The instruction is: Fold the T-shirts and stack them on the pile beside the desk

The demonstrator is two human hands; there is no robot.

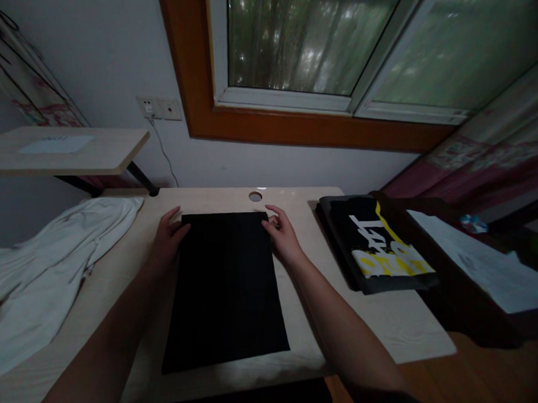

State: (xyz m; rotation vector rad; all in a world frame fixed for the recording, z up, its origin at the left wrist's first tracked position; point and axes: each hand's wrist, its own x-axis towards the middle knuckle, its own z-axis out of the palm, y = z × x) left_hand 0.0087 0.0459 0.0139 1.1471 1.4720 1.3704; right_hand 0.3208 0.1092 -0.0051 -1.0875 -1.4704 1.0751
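A flat black rectangular board or sheet [229,289] lies on the light wooden table in front of me, its kind not clear. At its far left corner my left hand [165,240] is closed, the thumb over the edge. My right hand [284,235] grips the far right corner between thumb and fingers, with the index finger stretched past it. Off to the right rests a stack of folded dark clothes [374,239], the top one printed in white and yellow. A loose white garment [66,246] lies crumpled on the left side.
The table [305,197] has a round cable hole [255,196] near its back edge. A raised shelf [66,151] stands at the back left, with a cable [164,149] behind it. To the right, a paper sheet [480,258] lies on a dark surface. A window [311,43] is ahead.
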